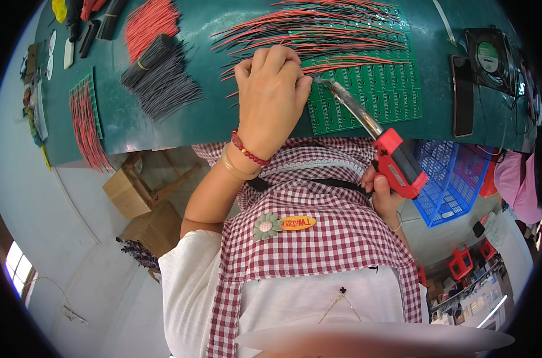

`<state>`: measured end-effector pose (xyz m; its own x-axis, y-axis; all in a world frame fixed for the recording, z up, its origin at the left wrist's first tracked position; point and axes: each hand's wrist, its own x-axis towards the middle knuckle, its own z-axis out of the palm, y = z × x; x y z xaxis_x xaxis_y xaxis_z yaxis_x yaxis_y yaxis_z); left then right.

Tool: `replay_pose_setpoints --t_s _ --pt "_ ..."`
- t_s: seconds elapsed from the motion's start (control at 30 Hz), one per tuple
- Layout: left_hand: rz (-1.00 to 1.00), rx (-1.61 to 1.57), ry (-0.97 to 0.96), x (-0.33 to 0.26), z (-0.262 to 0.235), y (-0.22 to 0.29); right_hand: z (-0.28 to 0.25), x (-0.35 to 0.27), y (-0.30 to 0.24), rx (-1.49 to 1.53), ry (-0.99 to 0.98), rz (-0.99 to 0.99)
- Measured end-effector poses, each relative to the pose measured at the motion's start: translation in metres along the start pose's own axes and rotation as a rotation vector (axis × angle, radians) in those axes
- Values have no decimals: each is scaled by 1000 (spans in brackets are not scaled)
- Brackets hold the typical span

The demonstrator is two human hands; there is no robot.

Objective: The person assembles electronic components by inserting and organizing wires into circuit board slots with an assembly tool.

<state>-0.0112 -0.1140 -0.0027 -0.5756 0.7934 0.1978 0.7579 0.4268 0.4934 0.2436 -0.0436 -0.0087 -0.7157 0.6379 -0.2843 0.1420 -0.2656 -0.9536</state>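
Our left hand [271,101] sits curled on the green mat [122,119], fingers bunched down and pinching at the wire ends right at the left edge of the green board [378,95]; we can't quite see which wire is between the fingertips since the knuckles hide it. Our right hand [383,194] is down low near the apron [319,227], wrapped tight around the red handle of the soldering iron [372,137], and the iron's metal barrel slants up and left so its tip lands on the board just beside the left fingertips. The board is a panel of lots of small repeated sections, lying flat near the table edge in front of us, and the red and black wires [319,30] fan out across its far half, pointing left. Further left on the mat there's a bundle of dark grey wires [157,77] with a band round it, a bunch of red wires [148,24] behind that, and another small green board [86,113] covered in red leads near the left edge. Off to the right there's a black phone [462,95] lying flat and a small fan [489,51] behind it, with a blue basket [456,179] below the table edge.
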Motion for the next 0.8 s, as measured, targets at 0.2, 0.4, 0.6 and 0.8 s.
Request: replay_pose_setpoints --t_s 0.2,0.4,0.6,0.8 --pt "8 17 6 -1 0 -1 2 -1 -2 67 55 -55" --pt "38 43 -5 2 -2 1 -4 -2 1 59 50 -69" --pt "65 73 -20 5 -8 -1 -7 -5 0 62 59 -48" --pt "78 65 23 11 -12 2 -9 -7 -1 74 78 -43"
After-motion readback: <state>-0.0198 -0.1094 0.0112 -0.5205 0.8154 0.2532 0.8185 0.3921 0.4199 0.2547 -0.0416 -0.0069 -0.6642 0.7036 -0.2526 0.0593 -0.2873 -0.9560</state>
